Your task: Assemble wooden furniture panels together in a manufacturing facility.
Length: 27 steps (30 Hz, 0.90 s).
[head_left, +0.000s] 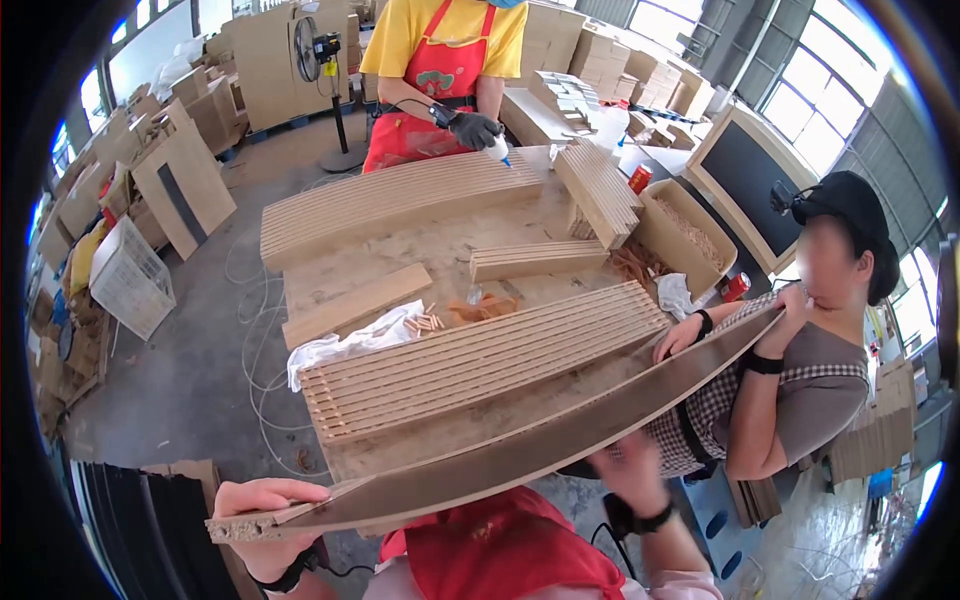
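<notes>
A long dark-brown wood panel (530, 430), pale along its edges, stretches across in front of me, tilted up to the right. My left hand (268, 508) grips its left end, with the fingers lying over the top edge. Below the panel's near edge is my right hand (635, 472), smeared by motion, its fingers hard to make out. On the right, a co-worker's hand (795, 303) holds the panel's far end, while their other hand (682, 338) is by its back edge. Just beyond the panel, a row of narrow wood strips (480, 365) lies side by side on the workbench (400, 245).
Opposite, another person's gloved hand (474, 130) holds a glue bottle (497, 150) over more strips (400, 205). Wooden dowels (425, 322) lie beside a white cloth (365, 335). A cardboard box (685, 225) and red cans (736, 287) sit at the right. A fan (318, 50) stands behind.
</notes>
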Each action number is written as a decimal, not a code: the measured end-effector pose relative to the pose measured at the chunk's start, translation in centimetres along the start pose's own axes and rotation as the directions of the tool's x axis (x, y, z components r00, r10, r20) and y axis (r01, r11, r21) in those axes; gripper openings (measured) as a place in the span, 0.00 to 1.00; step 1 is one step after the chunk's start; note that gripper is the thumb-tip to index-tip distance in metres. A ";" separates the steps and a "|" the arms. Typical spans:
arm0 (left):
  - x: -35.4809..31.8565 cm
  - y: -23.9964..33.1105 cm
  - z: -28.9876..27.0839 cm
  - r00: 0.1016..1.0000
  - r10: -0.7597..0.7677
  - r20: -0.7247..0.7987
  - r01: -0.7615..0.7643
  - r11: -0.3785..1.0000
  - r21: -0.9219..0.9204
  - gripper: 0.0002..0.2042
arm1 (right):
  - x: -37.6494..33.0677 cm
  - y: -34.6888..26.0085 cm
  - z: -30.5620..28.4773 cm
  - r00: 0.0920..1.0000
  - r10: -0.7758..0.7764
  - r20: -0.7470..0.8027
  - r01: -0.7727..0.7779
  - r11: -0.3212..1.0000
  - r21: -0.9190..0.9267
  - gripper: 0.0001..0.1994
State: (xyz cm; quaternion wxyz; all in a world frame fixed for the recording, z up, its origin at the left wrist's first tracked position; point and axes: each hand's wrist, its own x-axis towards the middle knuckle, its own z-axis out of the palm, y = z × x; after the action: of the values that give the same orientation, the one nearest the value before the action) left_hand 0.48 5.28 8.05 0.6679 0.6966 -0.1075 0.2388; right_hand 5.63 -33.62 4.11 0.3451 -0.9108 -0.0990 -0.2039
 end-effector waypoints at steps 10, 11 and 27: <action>0.9 -0.4 0.6 0.998 0.029 0.049 -0.020 0.985 -0.174 0.22 | -7.6 13.0 17.9 0.968 0.133 0.213 -0.054 0.938 -0.341 0.15; 0.9 -0.3 0.6 0.999 0.015 0.039 -0.009 0.989 -0.150 0.22 | -8.4 13.6 17.9 0.967 0.135 0.216 -0.055 0.939 -0.339 0.15; 0.8 -0.5 1.2 0.998 0.018 -0.063 -0.024 0.994 -0.108 0.22 | -3.4 7.5 11.2 0.946 -0.151 0.288 0.209 0.961 -0.183 0.14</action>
State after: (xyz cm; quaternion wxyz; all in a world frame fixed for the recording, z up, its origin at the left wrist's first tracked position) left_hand 1.64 4.31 8.02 0.7052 0.6505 -0.1068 0.2612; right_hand 8.38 -31.82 -9.45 0.2093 -0.9486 -0.2063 -0.1175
